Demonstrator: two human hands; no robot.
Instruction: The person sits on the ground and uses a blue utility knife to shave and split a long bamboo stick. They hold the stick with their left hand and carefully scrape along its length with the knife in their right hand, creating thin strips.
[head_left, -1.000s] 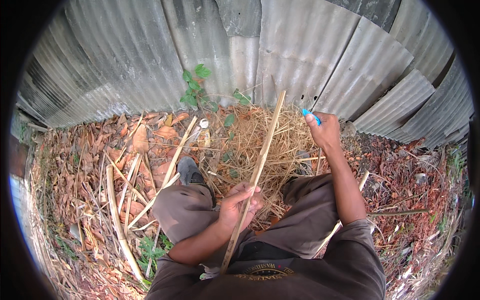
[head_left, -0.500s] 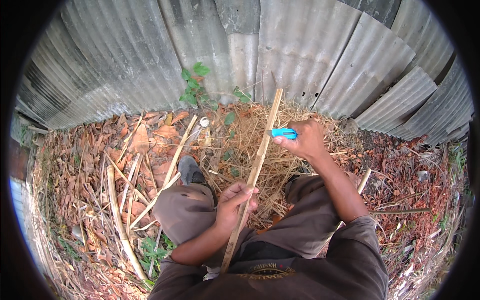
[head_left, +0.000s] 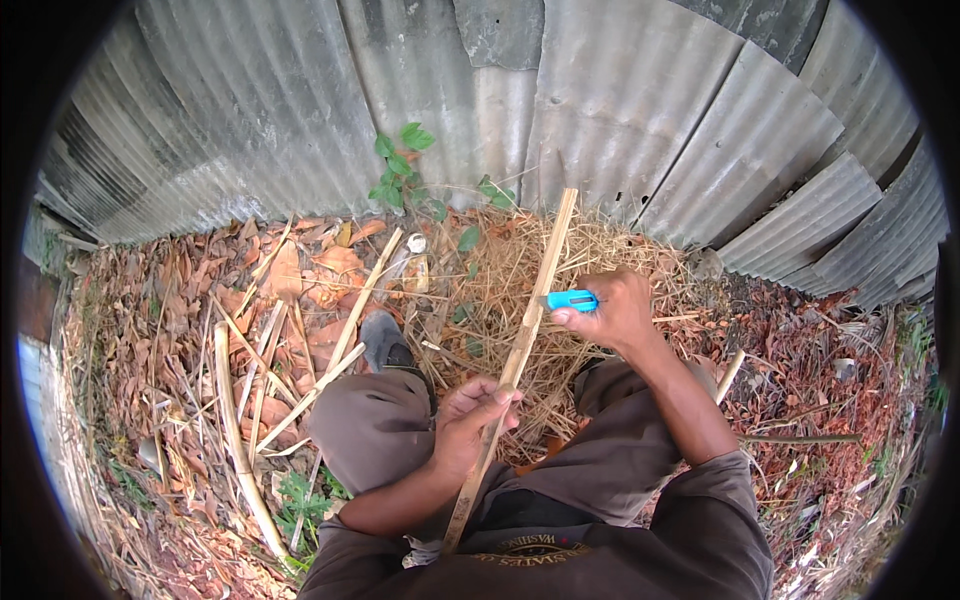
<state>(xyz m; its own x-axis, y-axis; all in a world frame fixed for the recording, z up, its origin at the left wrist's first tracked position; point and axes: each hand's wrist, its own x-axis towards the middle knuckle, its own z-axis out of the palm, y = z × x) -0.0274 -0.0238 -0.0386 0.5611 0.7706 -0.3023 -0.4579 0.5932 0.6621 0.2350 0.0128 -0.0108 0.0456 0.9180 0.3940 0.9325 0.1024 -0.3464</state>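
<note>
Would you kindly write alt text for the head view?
A seated person's left hand holds a long bamboo strip while the right hand sets a blue-handled knife against it, above straw shavings, dry leaves and a corrugated metal wall.

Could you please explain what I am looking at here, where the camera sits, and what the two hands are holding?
No machine here: a person works with bare hands. The one picture comes from a wide fisheye camera worn on the person's head, looking down, so straight edges bend near the rim.

The left hand has its grip closed around a long bamboo strip that slants up from the lap. The right hand holds a blue knife against that strip.

The person sits on the ground. In front lies a pile of thin shavings, to the left more bamboo strips on dry leaves. Behind stands a corrugated metal wall with a small green plant at its foot.
</note>
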